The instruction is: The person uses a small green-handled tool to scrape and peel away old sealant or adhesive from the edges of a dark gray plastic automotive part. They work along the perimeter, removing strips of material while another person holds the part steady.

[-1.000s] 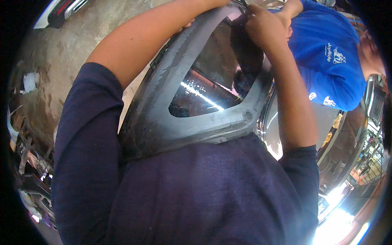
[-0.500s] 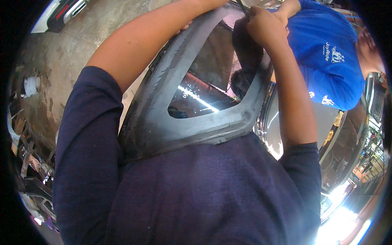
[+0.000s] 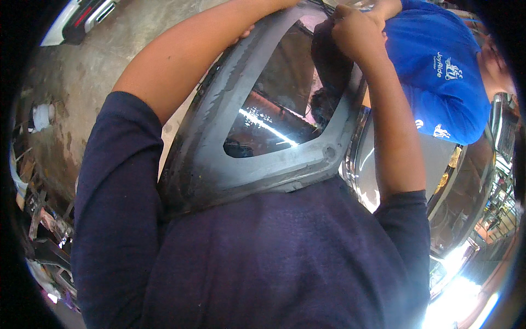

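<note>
A grey-black vehicle panel [image 3: 263, 171] with a triangular-looking dark window [image 3: 279, 104] lies against my front. Its surface is smeared and matt. My left arm reaches over the left side to the far edge, where my left hand [image 3: 290, 3] is mostly cut off by the frame, its fingers hidden. On the far right part of the panel my right hand [image 3: 356, 34] is closed, with a thin dark strip [image 3: 327, 10] running into its fingers. Below my left forearm, fingertips [image 3: 244, 35] of another hand rest on the panel's left edge; whose they are I cannot tell.
A person in a blue shirt [image 3: 438, 71] leans in at the right, one forearm [image 3: 386, 10] reaching behind my right hand. A grey vehicle surface [image 3: 397, 151] is at the right. A white vehicle part [image 3: 71, 22] stands far left on the concrete floor [image 3: 131, 49]; clutter lies lower left.
My right hand has shifted very slightly, staying closed on the strip. The panel and the reflections in its window have moved a little.
</note>
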`<state>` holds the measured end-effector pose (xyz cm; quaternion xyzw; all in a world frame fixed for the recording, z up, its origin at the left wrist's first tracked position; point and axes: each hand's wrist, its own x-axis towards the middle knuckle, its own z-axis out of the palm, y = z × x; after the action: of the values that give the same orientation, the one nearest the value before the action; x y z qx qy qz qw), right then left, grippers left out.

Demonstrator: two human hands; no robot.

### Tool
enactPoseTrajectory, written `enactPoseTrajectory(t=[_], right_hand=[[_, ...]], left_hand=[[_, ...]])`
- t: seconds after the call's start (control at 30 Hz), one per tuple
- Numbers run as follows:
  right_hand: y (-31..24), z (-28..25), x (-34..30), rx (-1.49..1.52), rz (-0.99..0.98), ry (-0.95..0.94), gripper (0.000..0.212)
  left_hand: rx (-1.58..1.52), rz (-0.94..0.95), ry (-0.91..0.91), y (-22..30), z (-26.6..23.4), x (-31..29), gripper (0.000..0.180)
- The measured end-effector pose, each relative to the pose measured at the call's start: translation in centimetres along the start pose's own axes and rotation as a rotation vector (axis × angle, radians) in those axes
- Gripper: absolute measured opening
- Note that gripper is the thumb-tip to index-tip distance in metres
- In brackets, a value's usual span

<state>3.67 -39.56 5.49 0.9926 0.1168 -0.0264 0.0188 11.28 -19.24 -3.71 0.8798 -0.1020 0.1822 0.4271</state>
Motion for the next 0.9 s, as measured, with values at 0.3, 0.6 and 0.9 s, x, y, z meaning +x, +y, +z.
enactPoseTrajectory(t=[0.3, 0.6, 0.9], right_hand=[[1.2, 0.9, -1.0, -0.084, -0.05, 0.053, 0.033], [1.5, 0.1, -1.2, -0.08, -0.018, 0.045, 0.035], [3.5, 0.9, -0.8, 0.002, 0.024, -0.031, 0.035]], left_hand=[[0.008, -0.019, -0.018, -0.6, 0.2, -0.4, 0.034], [0.008, -0.03, -0.024, -0.3, 0.4, -0.2, 0.035], [-0.087, 0.163, -0.377, -0.8, -0.8, 1.8, 0.038]])
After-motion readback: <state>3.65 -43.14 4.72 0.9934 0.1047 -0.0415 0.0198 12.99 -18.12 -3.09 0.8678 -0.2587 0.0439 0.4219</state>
